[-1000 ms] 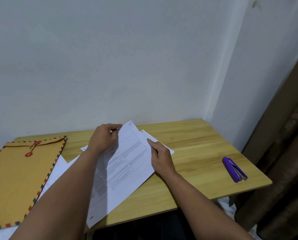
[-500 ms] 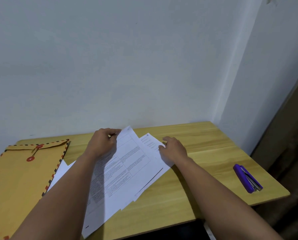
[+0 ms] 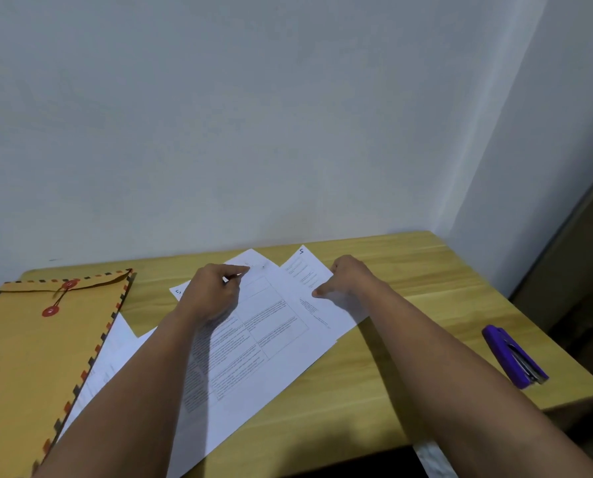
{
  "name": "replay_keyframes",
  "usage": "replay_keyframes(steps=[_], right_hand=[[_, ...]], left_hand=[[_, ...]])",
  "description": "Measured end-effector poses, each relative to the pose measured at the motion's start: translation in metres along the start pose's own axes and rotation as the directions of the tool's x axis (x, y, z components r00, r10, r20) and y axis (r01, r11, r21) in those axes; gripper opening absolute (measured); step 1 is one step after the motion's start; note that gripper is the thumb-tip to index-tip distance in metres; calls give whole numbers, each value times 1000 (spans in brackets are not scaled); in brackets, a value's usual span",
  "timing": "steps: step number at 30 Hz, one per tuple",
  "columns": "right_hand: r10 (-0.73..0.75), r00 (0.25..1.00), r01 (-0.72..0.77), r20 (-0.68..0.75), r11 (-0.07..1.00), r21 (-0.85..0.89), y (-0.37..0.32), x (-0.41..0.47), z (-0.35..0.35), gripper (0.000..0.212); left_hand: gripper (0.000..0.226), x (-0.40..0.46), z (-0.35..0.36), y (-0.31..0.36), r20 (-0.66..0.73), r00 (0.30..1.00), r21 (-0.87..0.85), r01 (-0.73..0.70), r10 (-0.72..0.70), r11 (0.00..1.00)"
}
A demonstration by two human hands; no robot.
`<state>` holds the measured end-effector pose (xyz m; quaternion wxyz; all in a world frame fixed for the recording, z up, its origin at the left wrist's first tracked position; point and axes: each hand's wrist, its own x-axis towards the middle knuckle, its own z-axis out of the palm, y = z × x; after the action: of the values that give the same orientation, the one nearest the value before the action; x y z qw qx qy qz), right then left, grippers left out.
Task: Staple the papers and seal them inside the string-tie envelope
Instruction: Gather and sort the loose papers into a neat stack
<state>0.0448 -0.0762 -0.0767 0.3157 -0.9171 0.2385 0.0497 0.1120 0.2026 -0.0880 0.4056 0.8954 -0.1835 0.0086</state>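
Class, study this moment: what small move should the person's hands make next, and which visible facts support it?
Probably slide the fanned papers together into one squared stack. The sheets lie askew under the left hand and right hand, while the stapler sits untouched and the envelope is still tied.

2 bare forearms in view, no sleeves. Left hand (image 3: 212, 294) and right hand (image 3: 352, 276): no rings, watch or gloves.

The papers (image 3: 274, 343) lie mid-table (image 3: 409, 270). The envelope (image 3: 36, 357) lies left of the papers, overlapping some sheets. The stapler (image 3: 514, 357) lies well right of them.
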Motion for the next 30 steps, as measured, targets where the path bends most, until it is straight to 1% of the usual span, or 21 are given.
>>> replay_keyframes(steps=[3,5,8,12,13,17,20,23,24,26,28,30], right_hand=[[-7,998,11,-60,998,58,5,6,2,40],[-1,991,15,-132,994,105,9,6,1,43],[18,987,5,-160,990,140,15,4,-7,49],[-5,977,28,-211,994,108,21,-2,-24,27],[-13,975,40,-224,993,113,22,-5,-27,25],[-47,957,92,-285,985,146,24,-15,-38,29],[-110,929,193,-354,959,208,23,-23,-46,22],[-203,884,309,-420,930,201,15,-32,-57,7],[-230,869,340,-438,921,192,12,-36,-61,6],[-255,842,380,-475,906,188,5,-43,-68,19],[-244,809,396,-535,899,189,0,-48,-74,16],[-215,767,376,-605,914,153,-4,-51,-80,13]], left_hand=[[31,-3,4,-4,34,999,26,19,-20,999],[32,-7,5,-7,53,999,24,10,-12,1000],[32,-13,5,-12,47,999,34,-1,0,999],[31,-18,3,-12,21,1000,56,8,-10,998],[31,-19,2,-12,22,1000,54,10,-11,998],[30,-24,-1,-10,26,1000,61,-5,3,998],[29,-25,-1,-4,19,1000,47,-11,10,999],[29,-27,-3,8,5,1000,30,-10,10,1000],[29,-26,-4,11,2,1000,25,-13,13,1000],[29,-26,-7,19,0,1000,18,-31,31,999],[28,-26,-8,25,0,999,9,-51,51,999],[26,-25,-9,31,-2,998,0,-66,66,998]])
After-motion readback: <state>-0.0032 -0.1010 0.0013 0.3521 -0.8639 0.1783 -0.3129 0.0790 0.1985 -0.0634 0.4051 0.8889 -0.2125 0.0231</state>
